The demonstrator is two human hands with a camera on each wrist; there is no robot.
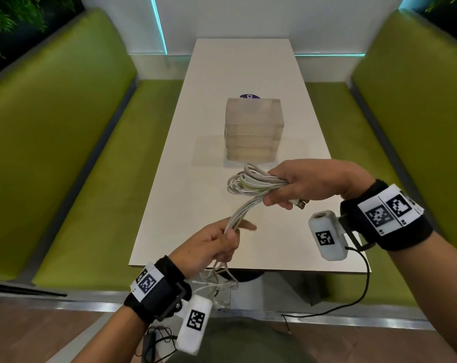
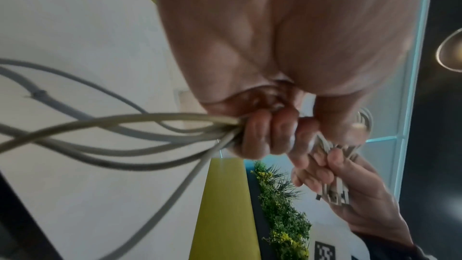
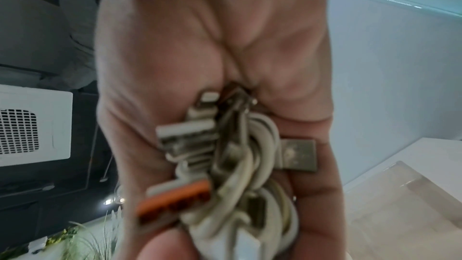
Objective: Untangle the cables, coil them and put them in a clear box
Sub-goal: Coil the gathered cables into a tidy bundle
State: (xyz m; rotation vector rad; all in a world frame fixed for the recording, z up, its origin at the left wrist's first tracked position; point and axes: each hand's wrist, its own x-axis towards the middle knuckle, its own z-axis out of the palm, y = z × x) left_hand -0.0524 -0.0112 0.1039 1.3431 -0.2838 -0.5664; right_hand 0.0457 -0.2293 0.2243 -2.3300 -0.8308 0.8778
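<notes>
Fingers (image 1: 277, 199) of the right hand (image 1: 313, 182) curl tight round a looped bundle of white cables (image 1: 251, 182), their plugs (image 3: 185, 139) bunched against the palm. Strands run down to the left hand (image 1: 211, 244), whose fingers (image 2: 257, 135) grip them in a fist, loose ends hanging below the edge of the white surface (image 1: 243, 64). Both hands hover above it. Farther along stands a stack of clear boxes (image 1: 253, 129), contents unclear. Green benches (image 1: 65, 132) flank both sides.
</notes>
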